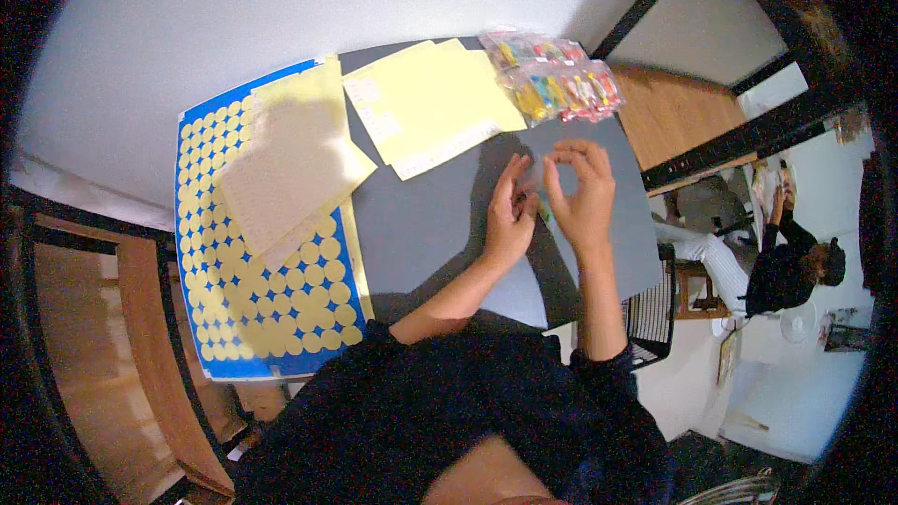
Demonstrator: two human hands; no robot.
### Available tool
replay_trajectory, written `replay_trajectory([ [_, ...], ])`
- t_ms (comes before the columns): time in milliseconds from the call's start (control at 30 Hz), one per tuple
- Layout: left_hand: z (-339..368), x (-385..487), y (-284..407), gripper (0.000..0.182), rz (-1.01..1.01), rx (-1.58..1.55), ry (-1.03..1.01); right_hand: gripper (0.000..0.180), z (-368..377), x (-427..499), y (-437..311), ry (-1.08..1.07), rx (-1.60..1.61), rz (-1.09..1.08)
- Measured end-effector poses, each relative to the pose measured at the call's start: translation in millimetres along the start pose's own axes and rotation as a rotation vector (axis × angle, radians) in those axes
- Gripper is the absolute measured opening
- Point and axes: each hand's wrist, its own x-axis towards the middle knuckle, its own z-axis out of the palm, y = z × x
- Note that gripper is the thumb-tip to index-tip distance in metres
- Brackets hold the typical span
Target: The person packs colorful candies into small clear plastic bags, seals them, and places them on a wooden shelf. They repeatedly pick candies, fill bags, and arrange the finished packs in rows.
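My left hand (510, 217) is curled over the grey tabletop, its thumb and fingers around what looks like a clear plastic packet (544, 209) with a bit of green in it. Blur and the see-through film hide the packet's outline. Close by on the right, my right hand (588, 200) is raised, its thumb and forefinger bent towards each other in a ring. Whether those fingertips pinch the film I cannot tell. Beyond both hands lie pale yellow sheets (435, 105) and clear bags of colourful small items (561, 91).
At the left, a blue sheet with rows of round yellow stickers (280, 294) lies partly under more yellow sheets (295, 182). A black wire basket (649, 312) stands by the right table edge (649, 224). Farther right, another person (786, 266) sits at work.
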Motion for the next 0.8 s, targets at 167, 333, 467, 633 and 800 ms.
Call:
replay_trajectory([
  [167,-5.5,-1.6,6.3,0.052,0.178,0.249,-0.086,0.011,3.8,-40.1,-12.1,0.034,-0.098,0.024],
  [333,-8.4,-0.9,-0.2,0.057,0.268,0.359,-0.107,0.012,6.9,-48.0,-17.4,-0.056,-0.072,0.042],
  [467,-6.9,0.1,-6.9,0.063,0.065,0.217,-0.111,0.014,6.0,-48.1,-7.2,-0.108,0.202,0.108],
  [633,-4.0,-3.2,-2.8,0.065,-0.072,-0.021,-0.129,0.016,8.3,-48.5,5.7,-0.067,0.118,0.23],
  [800,-1.9,-2.1,5.1,0.067,-0.056,0.046,-0.144,0.014,12.1,-48.1,9.5,-0.092,0.178,0.207],
])
